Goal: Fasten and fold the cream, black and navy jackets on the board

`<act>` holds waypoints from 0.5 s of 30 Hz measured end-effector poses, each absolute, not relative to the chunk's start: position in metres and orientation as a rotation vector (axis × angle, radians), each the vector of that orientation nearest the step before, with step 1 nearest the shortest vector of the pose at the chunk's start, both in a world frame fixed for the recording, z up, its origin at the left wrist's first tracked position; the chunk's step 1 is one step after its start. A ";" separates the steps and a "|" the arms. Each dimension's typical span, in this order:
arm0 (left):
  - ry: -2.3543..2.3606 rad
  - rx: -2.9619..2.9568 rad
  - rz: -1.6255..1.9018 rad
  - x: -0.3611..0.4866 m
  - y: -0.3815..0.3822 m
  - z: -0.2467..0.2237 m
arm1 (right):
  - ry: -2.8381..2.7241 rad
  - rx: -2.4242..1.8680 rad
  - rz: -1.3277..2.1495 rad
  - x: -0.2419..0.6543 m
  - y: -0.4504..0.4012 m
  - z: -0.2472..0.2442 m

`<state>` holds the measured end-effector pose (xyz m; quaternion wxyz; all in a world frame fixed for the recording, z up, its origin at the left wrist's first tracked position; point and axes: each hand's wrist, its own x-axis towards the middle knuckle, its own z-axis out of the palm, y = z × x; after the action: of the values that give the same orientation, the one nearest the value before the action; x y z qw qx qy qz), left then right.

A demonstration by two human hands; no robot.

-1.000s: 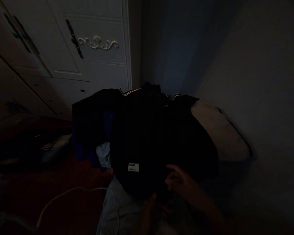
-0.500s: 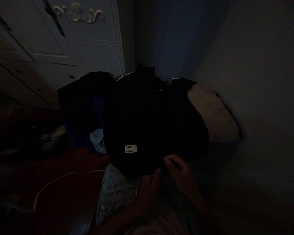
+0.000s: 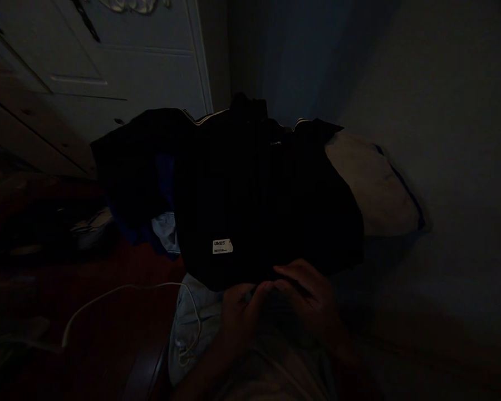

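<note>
A black jacket (image 3: 234, 195) lies spread in front of me, its collar toward the far side. White stripes run along its shoulders, and a white label (image 3: 222, 247) sits low on its left part. At the lower hem, my left hand (image 3: 244, 306) pinches the jacket's edge between thumb and fingers. Just beside it, my right hand (image 3: 307, 292) has its thumb and fingers closed on the same hem, near the front opening. The two thumbs almost meet. It is very dark, and whatever small part lies between the fingertips is hidden.
A pale cushion-like thing with a blue edge (image 3: 376, 189) lies against the wall at right. A white cabinet (image 3: 154, 72) stands behind. Blue cloth (image 3: 166, 172) shows under the left sleeve. A white cable (image 3: 121, 288) crosses the reddish floor; dark clothes (image 3: 45, 228) lie at left.
My left hand has risen to the hem, and its thumb has come closer to my right hand. The view has tilted slightly downward, with the jacket appearing a little higher.
</note>
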<state>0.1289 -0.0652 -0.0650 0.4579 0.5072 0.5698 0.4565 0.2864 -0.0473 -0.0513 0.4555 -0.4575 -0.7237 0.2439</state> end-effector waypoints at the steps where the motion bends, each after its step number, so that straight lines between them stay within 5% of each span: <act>1: 1.388 1.245 1.120 0.128 -0.066 -0.065 | -1.789 -1.118 0.586 0.285 -0.046 -0.050; 15: 1.329 1.315 1.116 0.126 -0.071 -0.063 | -1.734 -1.147 0.554 0.282 -0.047 -0.046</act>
<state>0.1265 -0.0706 -0.0632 0.4637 0.5351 0.5406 0.4543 0.2821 -0.0468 -0.0465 0.4749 -0.4692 -0.7092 0.2264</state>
